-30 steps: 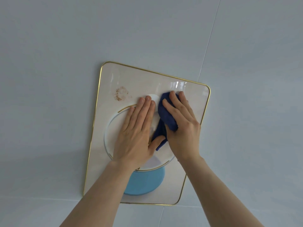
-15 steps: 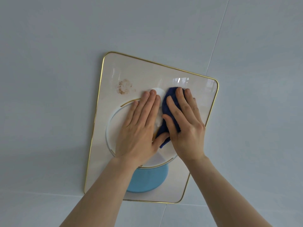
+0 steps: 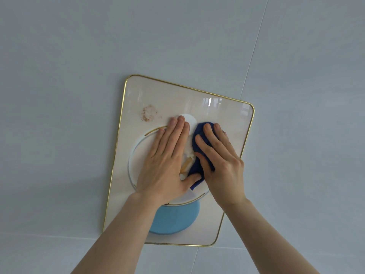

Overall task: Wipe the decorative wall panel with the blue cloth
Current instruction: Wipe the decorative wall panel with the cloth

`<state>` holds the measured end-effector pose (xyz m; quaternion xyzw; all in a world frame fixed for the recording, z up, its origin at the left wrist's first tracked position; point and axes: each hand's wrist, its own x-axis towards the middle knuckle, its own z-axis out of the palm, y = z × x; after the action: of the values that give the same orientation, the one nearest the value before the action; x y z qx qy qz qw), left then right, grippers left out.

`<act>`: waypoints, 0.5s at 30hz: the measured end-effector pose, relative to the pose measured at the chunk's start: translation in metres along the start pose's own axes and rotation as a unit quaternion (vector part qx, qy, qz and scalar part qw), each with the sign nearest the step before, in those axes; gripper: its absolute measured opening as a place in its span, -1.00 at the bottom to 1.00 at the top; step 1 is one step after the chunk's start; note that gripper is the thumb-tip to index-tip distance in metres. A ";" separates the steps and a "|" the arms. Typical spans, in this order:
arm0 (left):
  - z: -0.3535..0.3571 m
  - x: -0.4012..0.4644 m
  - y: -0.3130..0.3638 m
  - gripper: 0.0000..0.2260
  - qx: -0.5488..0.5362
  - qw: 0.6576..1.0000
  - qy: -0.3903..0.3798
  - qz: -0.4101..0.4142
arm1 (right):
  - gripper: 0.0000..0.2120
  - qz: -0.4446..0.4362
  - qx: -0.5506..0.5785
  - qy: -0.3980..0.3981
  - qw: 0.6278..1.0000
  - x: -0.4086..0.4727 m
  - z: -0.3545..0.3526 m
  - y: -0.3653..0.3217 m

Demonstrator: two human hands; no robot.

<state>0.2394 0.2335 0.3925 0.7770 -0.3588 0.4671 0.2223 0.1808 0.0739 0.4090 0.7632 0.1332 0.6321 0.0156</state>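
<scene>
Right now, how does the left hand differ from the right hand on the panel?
The left hand lies flat and bare on the decorative wall panel; the right hand presses the blue cloth against it. The left hand covers the white ring design; the right hand sits nearer the gold edge. Both point upward, fingers extended.

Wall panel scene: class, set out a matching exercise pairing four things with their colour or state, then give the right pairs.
Things:
1. cloth
2. left hand
3. stain
4. panel rim

States:
A. gold
B. flat on the panel, bare
C. reddish-brown, upper left
D. dark blue, under the right hand

Pairs: 1-D, 2-B, 3-C, 4-A
</scene>
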 end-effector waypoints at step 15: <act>-0.054 -0.012 -0.083 0.10 -0.036 0.988 0.085 -0.127 | -0.62 0.191 0.088 0.055 0.976 0.025 -0.021 -0.052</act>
<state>0.2685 0.3284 0.4060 0.7652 -0.2535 0.4860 0.3376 0.1545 0.1265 0.4270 0.7372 0.0403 0.6501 -0.1797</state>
